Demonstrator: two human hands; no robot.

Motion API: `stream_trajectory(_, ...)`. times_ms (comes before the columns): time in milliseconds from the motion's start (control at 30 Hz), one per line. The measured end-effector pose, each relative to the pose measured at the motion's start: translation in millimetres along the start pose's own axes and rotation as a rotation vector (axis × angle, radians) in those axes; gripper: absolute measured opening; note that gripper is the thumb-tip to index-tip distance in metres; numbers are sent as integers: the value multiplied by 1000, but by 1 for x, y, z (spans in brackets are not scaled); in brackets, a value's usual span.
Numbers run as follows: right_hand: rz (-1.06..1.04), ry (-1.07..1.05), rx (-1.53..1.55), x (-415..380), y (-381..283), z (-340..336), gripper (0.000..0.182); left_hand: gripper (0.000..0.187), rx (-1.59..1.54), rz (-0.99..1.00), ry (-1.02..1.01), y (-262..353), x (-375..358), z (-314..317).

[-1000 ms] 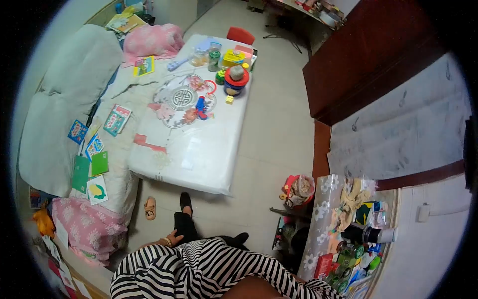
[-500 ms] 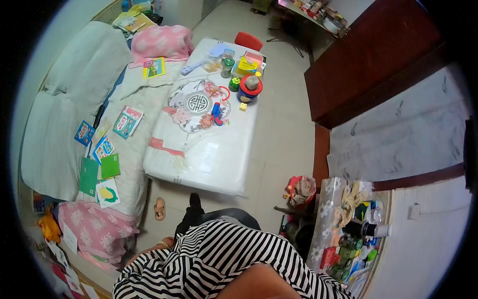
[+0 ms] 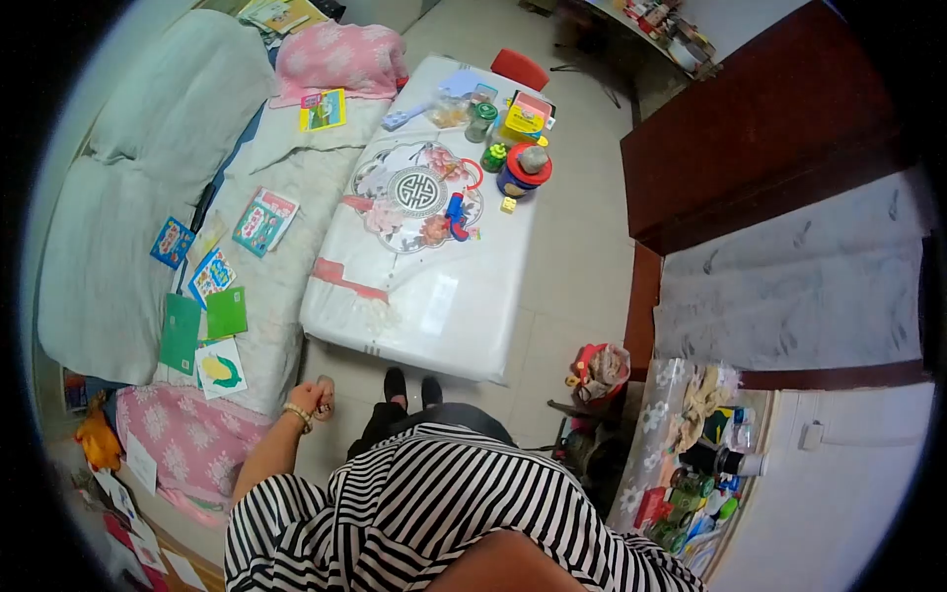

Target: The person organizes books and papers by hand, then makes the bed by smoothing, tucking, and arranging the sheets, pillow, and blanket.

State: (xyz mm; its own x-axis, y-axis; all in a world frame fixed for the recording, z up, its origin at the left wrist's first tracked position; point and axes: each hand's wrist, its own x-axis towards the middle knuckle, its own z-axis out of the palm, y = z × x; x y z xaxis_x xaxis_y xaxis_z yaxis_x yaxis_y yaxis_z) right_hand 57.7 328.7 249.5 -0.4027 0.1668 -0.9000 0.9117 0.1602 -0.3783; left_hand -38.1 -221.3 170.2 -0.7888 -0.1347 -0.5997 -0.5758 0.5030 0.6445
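My left hand [image 3: 308, 398], with a beaded bracelet [image 3: 299, 416] at the wrist, hangs over the floor between the sofa and the table. Its fingers look loosely curled, and I see nothing in them. A tan slipper [image 3: 327, 389] shows just beyond the hand, partly covered by it. The sofa's seat edge and the pink patterned cloth [image 3: 187, 444] lie to the left of my forearm. My right hand is out of sight, hidden below or beside my striped top.
The white-covered table [image 3: 434, 316] stands ahead, bearing a blue toy [image 3: 456, 215], a green-lidded jar [image 3: 480, 123] and a red-lidded tub [image 3: 520, 176]. Books, including a green one [image 3: 226, 313], lie on the sofa [image 3: 281, 266]. A red bin [image 3: 599, 373] and a cluttered side table [image 3: 641, 434] are at right.
My left forearm has swung out from my side toward the slipper, and the hand is now in full view. Both dark shoes now show. The whole view has shifted slightly.
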Motion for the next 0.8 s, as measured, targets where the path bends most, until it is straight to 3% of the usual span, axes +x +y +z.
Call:
stream_trajectory(67,-7,-24,-19,7,-5,-7,34,38,3,-138,-2,-40,-11,11)
stream_trajectory(100,-10,-37,-28,13,-6,-10,34,36,135,-195,45,19,-56,-4)
stream_trajectory(133,-11,-51,-37,16,-8,-12,34,22,-236,-337,133,-32,-62,19)
stream_trajectory(167,-15,-66,-52,17,-13,-13,34,23,-241,-396,78,-31,-90,20)
stream_trajectory(200,-15,-81,-70,23,-12,-17,34,24,261,-214,144,-46,-113,30)
stream_trajectory(233,-13,-93,-89,27,-11,-19,34,29,-239,-449,142,-66,-136,49)
stream_trajectory(467,17,-193,-372,17,-47,-21,35,25,-31,-537,11,-160,-250,142)
stream_trajectory(500,-69,-224,-304,13,-52,-24,31,24,-12,-531,7,-169,-255,155)
stream_trajectory(600,52,-322,-88,86,-11,-43,26,23,13,-500,28,-194,-250,181)
stream_trajectory(700,-453,-385,-480,108,-7,-63,26,21,37,-468,58,-208,-244,193)
stream_trajectory(767,-143,-419,-135,130,-10,-64,26,20,49,-442,80,-225,-234,201)
stream_trajectory(800,-158,-293,-67,126,-14,-59,28,20,53,-424,94,-227,-230,203)
